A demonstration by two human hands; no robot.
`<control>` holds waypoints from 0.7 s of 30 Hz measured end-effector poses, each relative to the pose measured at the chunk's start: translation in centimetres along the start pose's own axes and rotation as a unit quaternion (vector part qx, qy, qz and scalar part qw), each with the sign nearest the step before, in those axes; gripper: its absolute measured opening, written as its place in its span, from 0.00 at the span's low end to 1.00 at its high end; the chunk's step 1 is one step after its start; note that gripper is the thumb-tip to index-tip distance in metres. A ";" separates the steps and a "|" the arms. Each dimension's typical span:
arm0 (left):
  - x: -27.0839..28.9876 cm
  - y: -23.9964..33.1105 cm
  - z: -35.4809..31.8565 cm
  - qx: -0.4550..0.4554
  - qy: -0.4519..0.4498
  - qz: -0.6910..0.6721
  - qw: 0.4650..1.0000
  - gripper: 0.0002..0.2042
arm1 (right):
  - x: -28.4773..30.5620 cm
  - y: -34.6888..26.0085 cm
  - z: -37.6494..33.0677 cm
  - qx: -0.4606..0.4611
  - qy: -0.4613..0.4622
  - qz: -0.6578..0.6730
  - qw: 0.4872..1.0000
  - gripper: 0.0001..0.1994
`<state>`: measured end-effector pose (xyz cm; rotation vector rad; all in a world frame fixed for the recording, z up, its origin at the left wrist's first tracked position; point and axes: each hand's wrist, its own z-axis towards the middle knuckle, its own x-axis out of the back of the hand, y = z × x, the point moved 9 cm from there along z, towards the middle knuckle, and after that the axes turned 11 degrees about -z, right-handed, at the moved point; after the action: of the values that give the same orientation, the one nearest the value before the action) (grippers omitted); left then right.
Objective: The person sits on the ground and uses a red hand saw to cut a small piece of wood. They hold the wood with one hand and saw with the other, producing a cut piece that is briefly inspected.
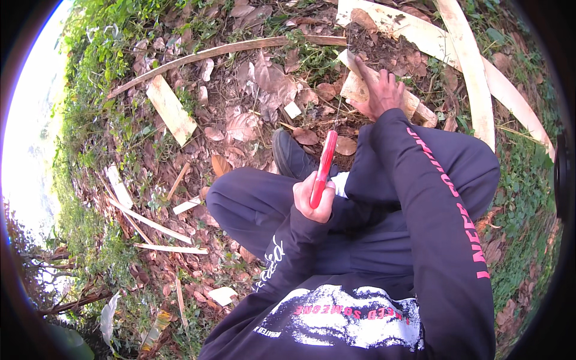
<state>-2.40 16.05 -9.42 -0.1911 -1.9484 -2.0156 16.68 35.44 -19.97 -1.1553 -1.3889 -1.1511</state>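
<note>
Your left hand (315,195) wraps its fingers around the red-handled tool (324,162), which points toward the far side from near the middle. Your right hand (384,96) reaches farther off to the right, its fingers spread apart, holding the pale wood block (354,89) beyond your dark shoe (290,156). A curved wooden strip (222,49) lies on the leafy ground (240,126) far left of the block.

Brown earthen ground (393,49) outdoors lies strewn with broad, dry brown leaves (243,126); low, leafy green plants (96,78) edge it, and white daylight (33,120) glares at left.
</note>
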 end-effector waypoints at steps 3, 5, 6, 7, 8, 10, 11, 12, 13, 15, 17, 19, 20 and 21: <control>-0.2 0.4 0.1 -0.001 0.006 -0.011 1.000 0.05 | 0.0 0.0 0.5 0.004 0.017 0.004 1.000 0.59; -0.2 1.3 0.6 0.034 -0.005 -0.032 0.999 0.05 | -0.1 0.1 1.1 0.006 0.034 0.007 0.999 0.59; 0.0 1.4 0.4 0.042 -0.019 -0.031 0.998 0.05 | -0.2 0.2 1.3 0.005 0.042 0.009 0.999 0.59; 0.2 1.5 0.1 0.050 -0.032 -0.031 0.998 0.05 | -0.2 0.3 1.4 0.003 0.049 0.009 0.999 0.59; 0.6 1.7 -0.6 0.040 -0.047 -0.017 0.998 0.05 | -0.4 0.3 1.4 0.004 0.043 0.008 0.999 0.59; 0.8 1.9 -0.5 0.029 -0.045 -0.033 0.998 0.05 | 0.1 0.0 1.7 0.010 0.033 0.010 0.999 0.59; 0.8 2.0 -0.4 0.022 -0.044 -0.042 0.998 0.05 | 0.2 0.1 1.8 0.007 0.024 0.006 1.000 0.59; 0.4 1.5 0.9 0.036 -0.042 -0.075 0.996 0.05 | 0.6 0.0 1.9 0.005 0.014 0.002 1.000 0.59; -0.1 0.9 2.3 0.050 -0.038 -0.108 0.992 0.05 | 0.7 -0.3 1.9 0.004 0.003 0.000 1.000 0.59; -2.0 0.0 5.1 -0.003 -0.007 -0.076 0.997 0.04 | 1.0 -0.5 1.3 0.005 0.021 -0.004 1.000 0.59; -3.8 -0.1 7.6 0.022 -0.018 -0.110 0.994 0.04 | 0.9 -0.9 0.5 0.009 0.020 -0.004 1.000 0.59; -4.0 0.2 6.0 0.076 -0.039 -0.153 0.985 0.03 | 0.7 -0.2 0.7 0.004 0.009 -0.006 1.000 0.59; -2.8 1.3 4.7 0.006 -0.001 -0.111 0.994 0.04 | 0.4 0.1 0.9 0.006 0.006 -0.010 1.000 0.59; -1.8 2.6 3.2 -0.065 0.033 -0.069 0.995 0.06 | 0.3 0.4 1.2 0.005 0.018 -0.015 1.000 0.59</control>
<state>-0.32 19.44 -7.37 -0.0193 -1.8367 -2.2099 16.98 36.66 -19.78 -1.1057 -1.3860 -1.1797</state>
